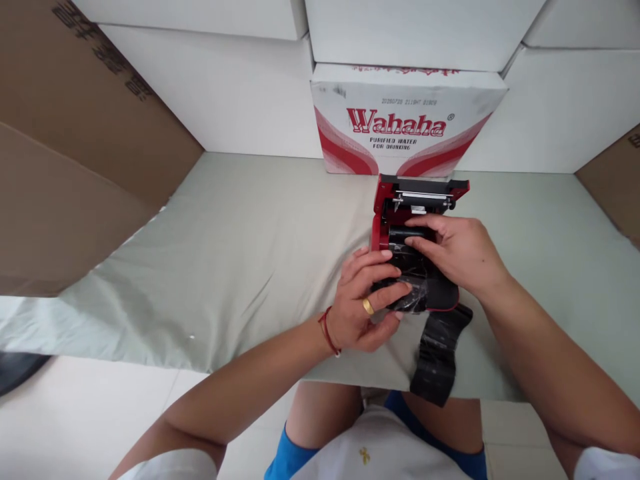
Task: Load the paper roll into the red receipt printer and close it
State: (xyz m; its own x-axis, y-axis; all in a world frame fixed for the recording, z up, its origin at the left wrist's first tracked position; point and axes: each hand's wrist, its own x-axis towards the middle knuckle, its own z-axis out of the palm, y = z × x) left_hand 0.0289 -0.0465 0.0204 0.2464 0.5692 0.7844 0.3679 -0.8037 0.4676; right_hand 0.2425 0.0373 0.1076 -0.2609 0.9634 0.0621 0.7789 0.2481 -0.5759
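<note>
A small red and black printer (377, 233) sits on the cloth-covered table with its lid raised, showing a roller and a metal bar inside. My left hand (367, 300) grips the printer's left side, its fingers laid over the shiny black ribbon (417, 267) on top. Between the thumb and fingers of my right hand (463, 257) is a black ribbon roll (400, 235) in the printer's opening; the right end of the roll is hidden by the hand. A crumpled strip of black ribbon (435, 360) hangs from the printer towards the table's front edge.
A Wahaha water carton (400, 100) stands right behind the printer, against stacked white boxes (250, 93). Brown cardboard boxes flank the table, a large one (75, 167) at left. The pale green cloth (240, 267) is wrinkled. My lap is just below the front edge.
</note>
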